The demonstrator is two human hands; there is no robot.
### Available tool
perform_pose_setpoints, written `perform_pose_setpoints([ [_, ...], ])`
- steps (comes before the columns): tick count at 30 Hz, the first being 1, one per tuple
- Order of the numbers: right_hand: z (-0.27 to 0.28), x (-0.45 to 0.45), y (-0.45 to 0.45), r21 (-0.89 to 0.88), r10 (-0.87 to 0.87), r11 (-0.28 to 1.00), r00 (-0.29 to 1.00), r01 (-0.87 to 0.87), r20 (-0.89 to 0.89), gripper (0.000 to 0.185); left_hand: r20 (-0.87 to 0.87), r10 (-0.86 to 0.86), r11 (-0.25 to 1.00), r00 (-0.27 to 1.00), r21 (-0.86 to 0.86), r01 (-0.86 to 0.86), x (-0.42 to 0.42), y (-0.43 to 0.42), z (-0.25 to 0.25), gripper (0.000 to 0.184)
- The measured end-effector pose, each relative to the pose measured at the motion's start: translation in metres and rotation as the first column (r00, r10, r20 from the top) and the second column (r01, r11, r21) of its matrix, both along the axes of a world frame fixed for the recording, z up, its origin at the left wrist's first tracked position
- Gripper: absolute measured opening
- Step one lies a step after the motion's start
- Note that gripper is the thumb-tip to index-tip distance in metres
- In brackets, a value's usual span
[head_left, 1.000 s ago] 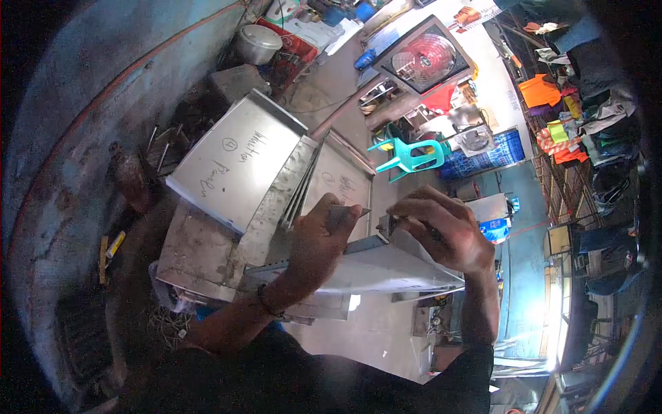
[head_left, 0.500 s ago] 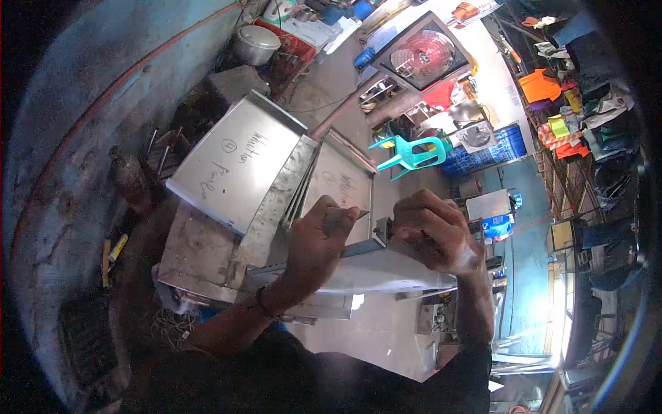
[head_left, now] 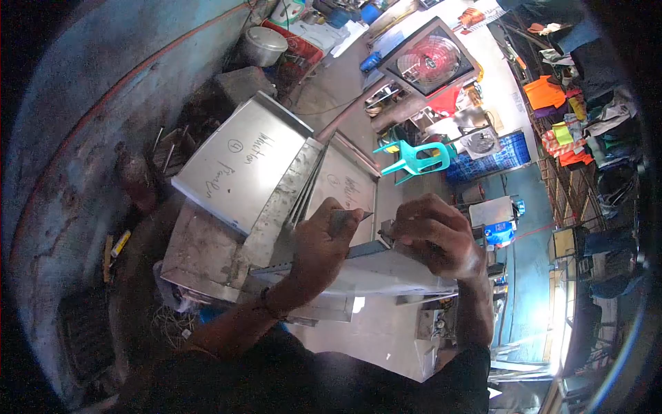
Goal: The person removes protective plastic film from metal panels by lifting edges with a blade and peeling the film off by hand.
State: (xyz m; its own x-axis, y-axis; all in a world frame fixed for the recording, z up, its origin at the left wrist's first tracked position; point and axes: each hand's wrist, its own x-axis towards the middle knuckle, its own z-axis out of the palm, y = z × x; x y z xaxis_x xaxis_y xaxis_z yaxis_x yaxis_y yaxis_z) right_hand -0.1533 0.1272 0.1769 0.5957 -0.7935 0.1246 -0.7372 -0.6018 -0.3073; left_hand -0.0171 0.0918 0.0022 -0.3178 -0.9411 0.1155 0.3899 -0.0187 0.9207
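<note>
My left hand (head_left: 323, 241) is closed round a small flat grey metal piece (head_left: 339, 222), whose pointed tip sticks out past the thumb. To its right, my right hand (head_left: 438, 234) has its fingers bent together at a small dark fitting (head_left: 386, 229) on the corner of a long metal panel (head_left: 372, 265). What those fingers pinch is too small to make out. The panel's narrow edge runs below both hands. Behind my left hand stands a shallow metal tray with handwriting (head_left: 341, 179).
A larger panel with handwriting (head_left: 241, 162) lies on the stained workbench (head_left: 200, 241) at the left. Beyond are a turquoise chair (head_left: 417, 160), a standing fan (head_left: 429, 61) and a lidded pot (head_left: 263, 47). Clothes (head_left: 545, 93) hang at the right.
Over the last second my right hand has closed its fingers and come in against the panel's corner fitting. My left hand keeps its hold on the metal piece. The view has shifted slightly.
</note>
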Motion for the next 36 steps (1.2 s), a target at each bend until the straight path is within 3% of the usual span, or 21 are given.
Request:
perform_pose_setpoints([
  [3, 0.0, -0.004, 0.002, -0.052, -0.004, 0.999, 1.0, 0.003, -0.026, 0.022, -0.022, -0.047, 0.998, 0.999, 0.03, 0.047, 0.002, 0.0, 0.003, 0.031],
  [5, 0.0, -0.006, 0.001, -0.084, 0.021, 0.996, 1.0, -0.021, -0.003, 0.022, 0.045, 0.092, 0.987, 0.995, -0.134, -0.085, 0.0, 0.0, -0.001, 0.03],
  [6, 0.0, -0.007, 0.002, -0.08, 0.008, 0.997, 1.0, -0.01, -0.021, 0.022, 0.046, 0.09, 0.988, 0.995, -0.134, -0.083, 0.001, 0.0, 0.001, 0.03],
  [8, 0.0, -0.006, 0.002, -0.076, -0.004, 0.997, 0.999, 0.001, -0.038, 0.022, -0.034, -0.022, 0.999, 0.999, 0.038, 0.023, 0.003, 0.0, 0.008, 0.029],
  [11, 0.001, -0.002, 0.003, -0.112, -0.002, 0.994, 0.996, -0.008, -0.084, 0.023, -0.057, -0.017, 0.999, 0.998, 0.044, 0.02, 0.0, 0.001, 0.005, 0.029],
  [16, -0.002, -0.007, 0.003, 0.053, -0.005, 0.999, 0.999, 0.002, 0.043, 0.021, -0.089, 0.025, 1.0, 0.996, 0.004, -0.025, -0.003, 0.004, -0.001, 0.03],
  [26, -0.008, -0.008, 0.0, 0.115, 0.034, 0.992, 0.98, -0.058, 0.195, 0.017, -0.066, 0.022, 0.999, 0.998, 0.036, -0.02, -0.002, 0.005, -0.002, 0.028],
  [29, -0.003, -0.001, 0.003, 0.098, 0.006, 0.995, 0.989, -0.021, 0.147, 0.02, -0.092, 0.012, 0.999, 0.996, 0.039, -0.009, 0.0, 0.004, 0.0, 0.027],
  [31, -0.002, 0.004, 0.006, -0.015, -0.014, 1.0, 0.999, 0.014, 0.034, 0.023, -0.108, 0.01, 0.999, 0.994, 0.05, -0.005, -0.003, 0.004, -0.002, 0.027],
  [36, -0.001, 0.004, 0.013, -0.017, -0.043, 0.999, 0.998, 0.043, 0.045, 0.024, -0.105, 0.017, 0.997, 0.994, 0.074, -0.009, -0.006, 0.003, 0.0, 0.028],
])
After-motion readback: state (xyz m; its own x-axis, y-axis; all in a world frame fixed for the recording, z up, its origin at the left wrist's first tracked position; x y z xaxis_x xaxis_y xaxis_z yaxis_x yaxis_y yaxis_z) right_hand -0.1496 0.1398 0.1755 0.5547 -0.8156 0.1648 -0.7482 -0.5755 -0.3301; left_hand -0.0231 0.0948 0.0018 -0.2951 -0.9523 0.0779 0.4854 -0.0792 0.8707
